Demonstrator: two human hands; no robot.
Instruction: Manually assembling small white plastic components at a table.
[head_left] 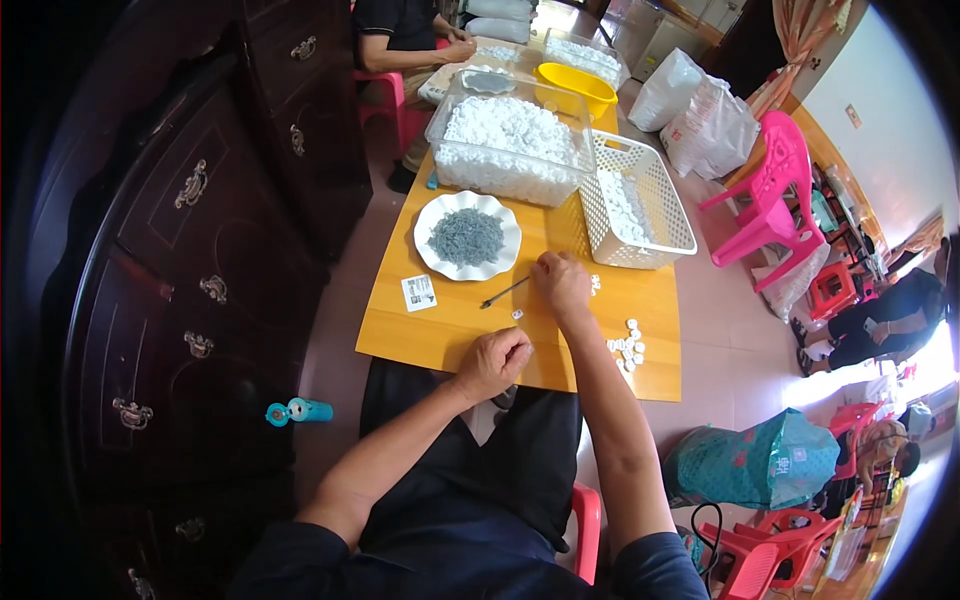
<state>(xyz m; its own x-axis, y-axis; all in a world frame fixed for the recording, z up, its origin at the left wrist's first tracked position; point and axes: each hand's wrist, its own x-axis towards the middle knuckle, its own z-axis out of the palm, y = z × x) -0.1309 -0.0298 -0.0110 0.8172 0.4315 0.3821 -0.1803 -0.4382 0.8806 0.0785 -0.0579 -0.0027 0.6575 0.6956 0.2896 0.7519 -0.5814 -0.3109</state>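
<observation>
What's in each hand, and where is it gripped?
Right hand pinches one end of a thin dark tool. Left hand is a closed fist; contents can't be told.

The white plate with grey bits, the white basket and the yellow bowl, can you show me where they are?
white plate (500, 262): head view, on its bare right rim.
white basket (662, 190): head view, on its right lattice wall.
yellow bowl (575, 80): head view, on its inside.

A dark wooden dresser (190, 260) fills nine o'clock. Pink plastic chairs (770, 190) stand at two o'clock, white sacks (700, 110) near one o'clock, and a teal bag (755, 462) at four o'clock.
</observation>
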